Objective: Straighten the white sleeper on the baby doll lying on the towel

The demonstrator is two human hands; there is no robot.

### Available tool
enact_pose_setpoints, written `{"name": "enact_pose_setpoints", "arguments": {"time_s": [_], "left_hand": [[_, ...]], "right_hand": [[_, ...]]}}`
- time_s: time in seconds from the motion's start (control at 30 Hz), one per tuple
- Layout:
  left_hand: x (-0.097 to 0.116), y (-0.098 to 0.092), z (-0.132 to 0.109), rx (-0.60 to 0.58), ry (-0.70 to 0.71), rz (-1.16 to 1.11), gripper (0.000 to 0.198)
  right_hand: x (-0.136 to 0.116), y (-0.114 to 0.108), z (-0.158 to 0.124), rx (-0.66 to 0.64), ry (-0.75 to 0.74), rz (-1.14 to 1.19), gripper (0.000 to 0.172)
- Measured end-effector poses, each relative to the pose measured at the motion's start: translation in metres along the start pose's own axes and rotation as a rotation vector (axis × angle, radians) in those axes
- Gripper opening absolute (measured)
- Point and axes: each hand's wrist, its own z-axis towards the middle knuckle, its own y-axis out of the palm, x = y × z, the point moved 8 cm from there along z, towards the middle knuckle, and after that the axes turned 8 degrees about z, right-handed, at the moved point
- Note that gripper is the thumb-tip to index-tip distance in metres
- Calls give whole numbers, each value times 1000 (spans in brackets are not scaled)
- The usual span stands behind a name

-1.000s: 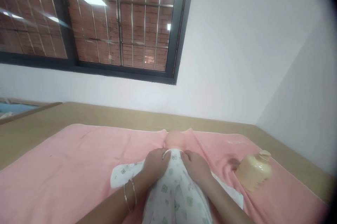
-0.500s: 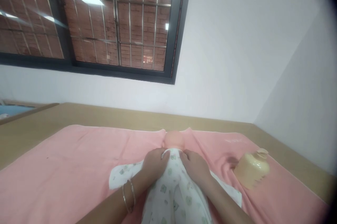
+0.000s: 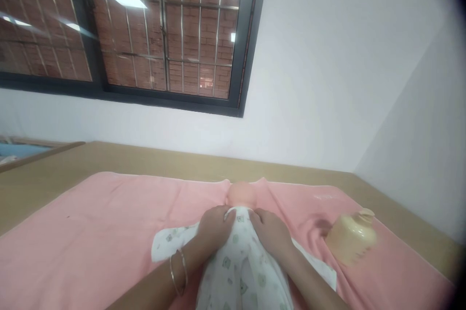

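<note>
A baby doll lies on a pink blanket [image 3: 120, 232], its round pink head [image 3: 241, 194] at the far end. Over its body spreads a white baby gown [image 3: 242, 264] printed with small green and grey figures, sleeves out to both sides. My left hand [image 3: 216, 226] grips the gown at the left of the neckline, thumb on top and fingers mostly hidden. On the right of the neckline, my right hand [image 3: 271, 233] holds the cloth the same way. Two thin bangles circle my left wrist. The doll's limbs are not visible.
A pale yellow bottle-like container [image 3: 351, 237] lies tilted on the blanket at right. The blanket covers a wooden tabletop [image 3: 174, 162] against a white wall [image 3: 313, 72]. A dark-framed barred window [image 3: 160, 98] is above. Something blue [image 3: 27, 149] shows at far left.
Both hands stay in place on the gown's neckline. The view has shifted very slightly, so everything sits a little further right.
</note>
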Motion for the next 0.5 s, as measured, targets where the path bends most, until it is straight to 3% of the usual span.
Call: {"name": "enact_pose_setpoints", "arguments": {"time_s": [0.5], "left_hand": [[1, -1, -2, 2, -14, -6, 38]], "right_hand": [[-1, 1, -1, -17, -3, -37, 52]]}}
